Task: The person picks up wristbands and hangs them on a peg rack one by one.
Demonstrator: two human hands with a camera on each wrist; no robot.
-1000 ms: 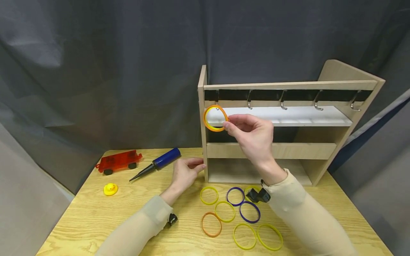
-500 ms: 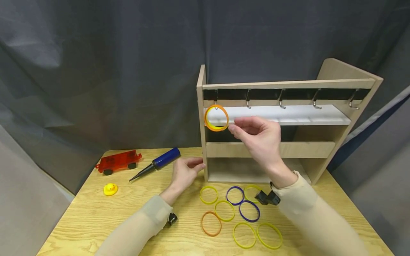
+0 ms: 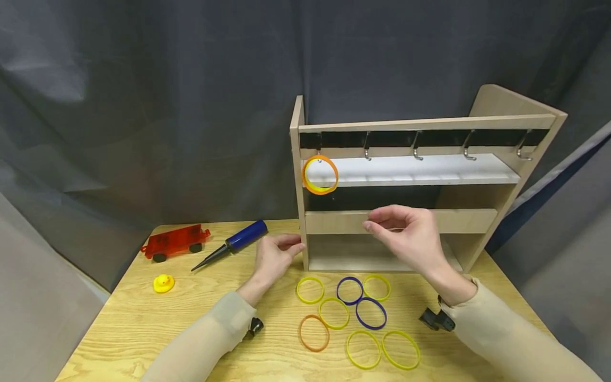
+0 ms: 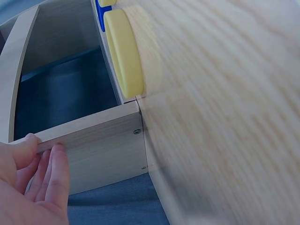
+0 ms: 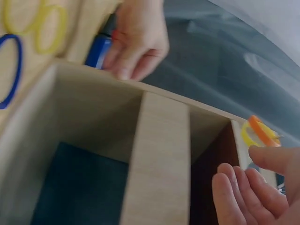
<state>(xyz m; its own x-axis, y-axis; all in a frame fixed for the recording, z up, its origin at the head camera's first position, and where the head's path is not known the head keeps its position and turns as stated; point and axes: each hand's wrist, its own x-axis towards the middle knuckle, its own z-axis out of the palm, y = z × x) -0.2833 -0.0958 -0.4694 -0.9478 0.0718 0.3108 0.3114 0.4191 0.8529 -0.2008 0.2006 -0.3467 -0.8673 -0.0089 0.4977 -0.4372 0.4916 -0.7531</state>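
An orange ring [image 3: 335, 183] and a yellow ring [image 3: 307, 171] hang together from the leftmost hook [image 3: 319, 154] of a wooden hook rack [image 3: 401, 222]. My right hand [image 3: 410, 239] is in front of the rack's lower board, fingers loosely bent, holding nothing. Low on the rack's left side panel [image 4: 98, 150], my left hand [image 3: 275, 258] pinches the front edge between thumb and fingers. On the table in front lie several yellow rings [image 3: 322, 320], two dark blue rings [image 3: 357, 317] and one orange ring [image 3: 300, 335].
Left of the rack, a blue-handled pump [image 3: 245, 236] with a black tip lies on the table [image 3: 143, 329]. Farther left are a red toy wagon [image 3: 174, 241] and a yellow rubber duck [image 3: 163, 283]. Other rack hooks [image 3: 417, 154] hold nothing. Dark curtain [image 3: 215, 106] hangs behind.
My right hand has let go of the orange and yellow rings, which now hang from the hook, and has moved down and right. The left hand stays at the side panel.
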